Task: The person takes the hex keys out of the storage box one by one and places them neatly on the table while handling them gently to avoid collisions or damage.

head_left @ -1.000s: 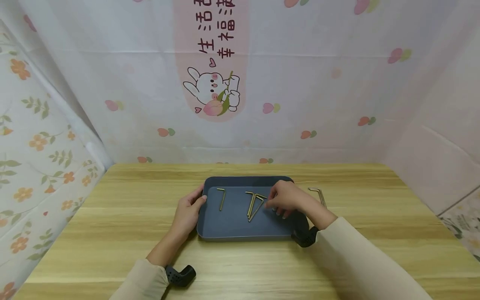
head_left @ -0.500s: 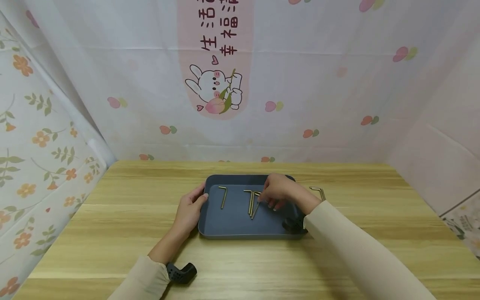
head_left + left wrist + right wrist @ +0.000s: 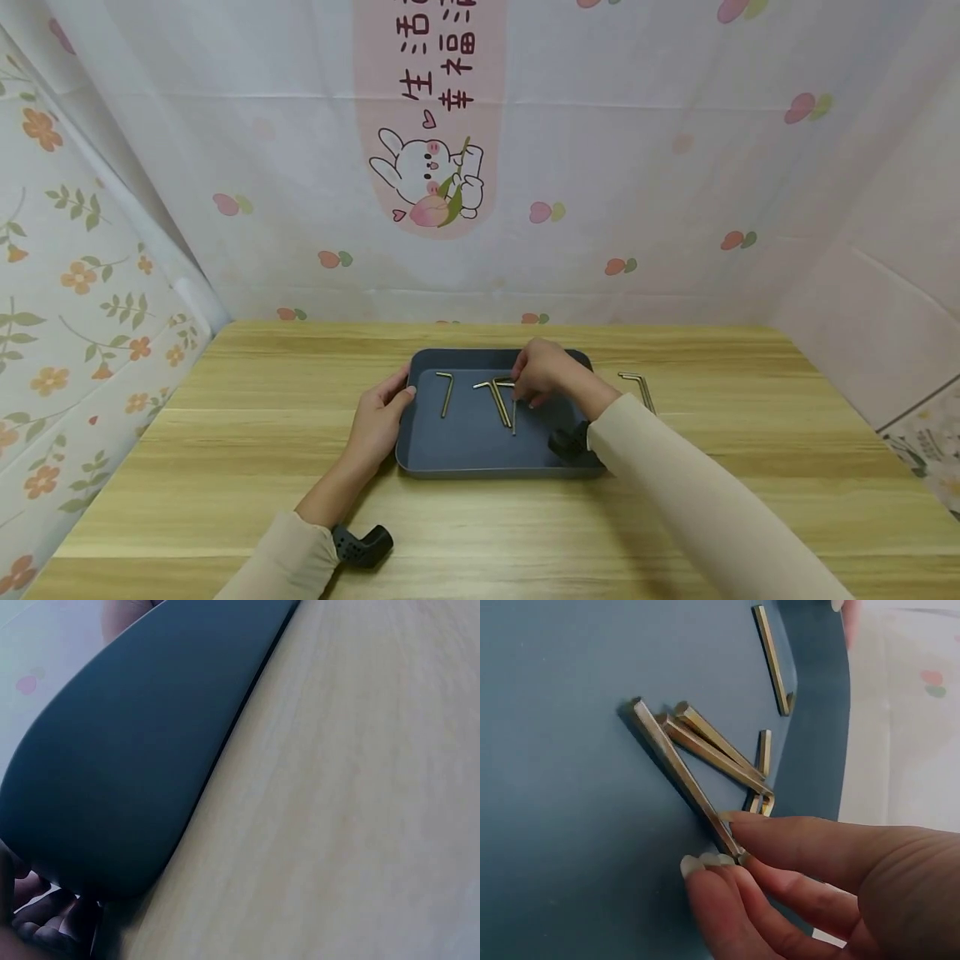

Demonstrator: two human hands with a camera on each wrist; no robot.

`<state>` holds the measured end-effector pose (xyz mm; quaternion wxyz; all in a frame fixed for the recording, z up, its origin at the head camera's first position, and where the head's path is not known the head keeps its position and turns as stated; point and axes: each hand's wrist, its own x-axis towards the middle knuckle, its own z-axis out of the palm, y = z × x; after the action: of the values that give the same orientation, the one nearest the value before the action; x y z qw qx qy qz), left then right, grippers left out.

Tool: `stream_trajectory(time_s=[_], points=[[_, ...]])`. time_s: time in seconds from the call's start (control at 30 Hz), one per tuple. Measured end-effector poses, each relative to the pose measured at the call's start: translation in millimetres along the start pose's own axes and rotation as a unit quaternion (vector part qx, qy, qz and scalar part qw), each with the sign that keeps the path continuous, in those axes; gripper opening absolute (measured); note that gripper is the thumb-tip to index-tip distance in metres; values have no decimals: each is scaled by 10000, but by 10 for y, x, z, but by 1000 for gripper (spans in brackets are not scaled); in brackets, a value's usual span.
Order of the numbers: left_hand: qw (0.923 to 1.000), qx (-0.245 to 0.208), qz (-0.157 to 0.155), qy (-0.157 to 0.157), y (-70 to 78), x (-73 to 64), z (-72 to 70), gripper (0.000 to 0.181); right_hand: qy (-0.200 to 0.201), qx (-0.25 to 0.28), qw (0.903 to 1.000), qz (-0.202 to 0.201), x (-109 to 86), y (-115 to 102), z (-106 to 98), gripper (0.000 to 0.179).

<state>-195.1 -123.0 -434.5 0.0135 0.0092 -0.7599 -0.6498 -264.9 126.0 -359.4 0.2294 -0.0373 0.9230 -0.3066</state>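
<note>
In the head view my left hand (image 3: 381,421) grips the left side of a dark blue-grey tray (image 3: 450,454), thumb at the rim. Its other fingers curl round the outer wall, dim in the left wrist view. My right hand (image 3: 546,371) is over the tray's right half. In the right wrist view, thumb and fingertips pinch a brass-coloured hex key (image 3: 676,776) near its bend, its long arm slanting along the tray floor. Right beside it lie two more hex keys (image 3: 716,757), close together. Another hex key (image 3: 447,395) lies apart, toward the tray's left side.
On the wooden table (image 3: 262,433), just right of the tray, lie more hex keys (image 3: 637,385), partly behind my right forearm. A patterned cloth (image 3: 637,183) hangs along the table's back edge, and a flowered one on the left.
My right hand has moved left and slightly back, and now pinches a hex key. That key has swung more upright, and the two beside it have tilted. My left hand stays on the tray.
</note>
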Motion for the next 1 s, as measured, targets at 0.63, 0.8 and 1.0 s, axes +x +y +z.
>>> stream_trajectory(time_s=[0.63,0.8,1.0], points=[[10000,57,-33,53,5,-1,-5,48,246,-315,9985,367,-46,3,17,17],[10000,71,-57,33,9,-6,-2,48,311,-332,9983,350,-46,24,35,13],[9999,86,-74,10,13,-4,-2,48,360,-141,9991,183,-73,80,37,13]])
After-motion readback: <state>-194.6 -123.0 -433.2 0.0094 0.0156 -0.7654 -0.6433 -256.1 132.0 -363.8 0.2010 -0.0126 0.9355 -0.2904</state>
